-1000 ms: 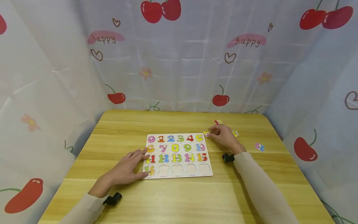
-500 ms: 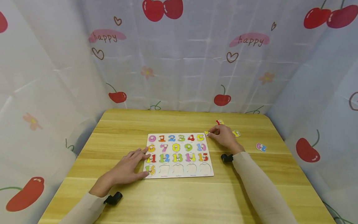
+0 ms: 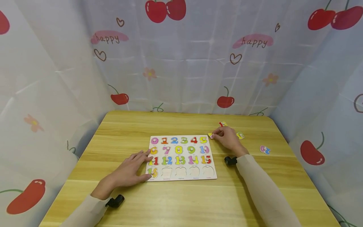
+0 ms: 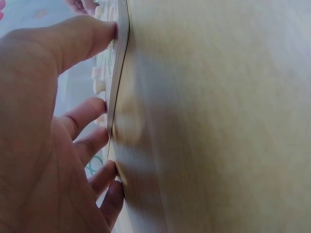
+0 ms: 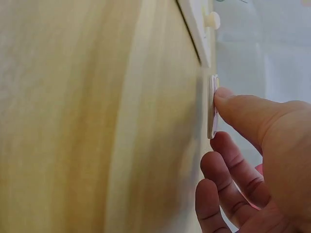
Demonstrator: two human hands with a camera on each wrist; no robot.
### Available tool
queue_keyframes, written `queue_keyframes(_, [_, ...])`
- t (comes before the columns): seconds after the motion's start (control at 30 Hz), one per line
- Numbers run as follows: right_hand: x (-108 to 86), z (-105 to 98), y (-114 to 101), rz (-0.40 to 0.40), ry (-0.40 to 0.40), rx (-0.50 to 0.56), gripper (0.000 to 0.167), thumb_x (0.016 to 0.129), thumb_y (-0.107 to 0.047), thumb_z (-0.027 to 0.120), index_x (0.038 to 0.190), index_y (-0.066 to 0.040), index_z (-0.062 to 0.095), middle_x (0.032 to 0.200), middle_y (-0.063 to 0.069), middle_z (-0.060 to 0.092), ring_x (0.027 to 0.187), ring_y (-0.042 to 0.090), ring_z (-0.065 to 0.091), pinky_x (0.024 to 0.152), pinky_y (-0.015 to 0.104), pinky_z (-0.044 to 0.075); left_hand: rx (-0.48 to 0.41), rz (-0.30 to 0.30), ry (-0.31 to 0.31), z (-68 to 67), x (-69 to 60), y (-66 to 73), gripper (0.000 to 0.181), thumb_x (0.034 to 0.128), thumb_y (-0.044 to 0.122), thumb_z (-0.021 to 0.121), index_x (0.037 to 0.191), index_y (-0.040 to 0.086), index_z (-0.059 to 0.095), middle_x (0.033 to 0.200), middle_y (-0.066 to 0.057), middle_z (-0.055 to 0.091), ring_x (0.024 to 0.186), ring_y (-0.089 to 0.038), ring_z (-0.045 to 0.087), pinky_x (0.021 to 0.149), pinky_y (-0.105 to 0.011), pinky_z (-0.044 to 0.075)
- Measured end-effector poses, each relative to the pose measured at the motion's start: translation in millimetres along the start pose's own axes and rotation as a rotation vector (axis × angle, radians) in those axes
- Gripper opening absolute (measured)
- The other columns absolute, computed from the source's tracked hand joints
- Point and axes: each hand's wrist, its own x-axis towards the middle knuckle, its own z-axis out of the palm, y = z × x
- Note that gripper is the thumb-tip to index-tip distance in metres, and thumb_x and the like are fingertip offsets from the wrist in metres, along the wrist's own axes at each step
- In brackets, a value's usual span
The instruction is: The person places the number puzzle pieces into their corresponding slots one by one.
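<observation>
A wooden number puzzle board [image 3: 213, 165] lies on the table, its upper rows filled with knobbed, coloured number pieces. My left hand [image 3: 129, 170] rests at its left side, thumb and fingertips touching the board's edge [image 4: 120, 68] in the left wrist view. Just off the far right corner, my right hand [image 3: 229, 138] pinches a yellow and pink number piece [image 3: 210, 135]. In the right wrist view the thumb lies on top of this flat piece [image 5: 211, 109], which stands out close to the tabletop. The fingers partly hide it in the head view.
Loose number pieces lie around the right hand: a red and yellow one [image 3: 222, 124], a green and yellow one [image 3: 240, 136], and a pink and blue one [image 3: 265, 149]. Several recesses [image 3: 181, 172] show in the board's bottom row. A cherry-print curtain [image 3: 181, 63] surrounds the table.
The view shifts slightly. My right hand stays at the yellow and pink piece, with only small finger movement. The left hand keeps its place on the board's edge.
</observation>
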Motion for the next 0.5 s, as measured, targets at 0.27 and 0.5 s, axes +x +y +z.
queue_keyframes(0.27, [-3.3,-5.0,-17.2,-0.031,0.033,-0.016,0.019,0.108,-0.027,0.087,0.117,-0.011,0.089,0.121,0.016,0.081,0.106,0.033,0.075,0.094,0.046,0.061,0.006,0.004,0.002,0.7,-1.1,-1.0,0.08,0.1065,0.059,0.079,0.172,0.018,0.057,0.193,-0.008,0.035,0.176,-0.052,0.035,0.131,-0.086,0.034])
queue_keyframes(0.5, [-15.0,-9.2,-47.9,-0.114,0.02,-0.017,0.016,0.107,-0.028,0.088,0.117,-0.016,0.09,0.123,0.01,0.085,0.107,0.033,0.081,0.094,0.053,0.067,0.005,0.007,0.003,0.3,1.1,0.5,0.078,0.1066,0.056,0.079,0.171,0.017,0.058,0.193,-0.008,0.034,0.176,-0.051,0.035,0.133,-0.084,0.034])
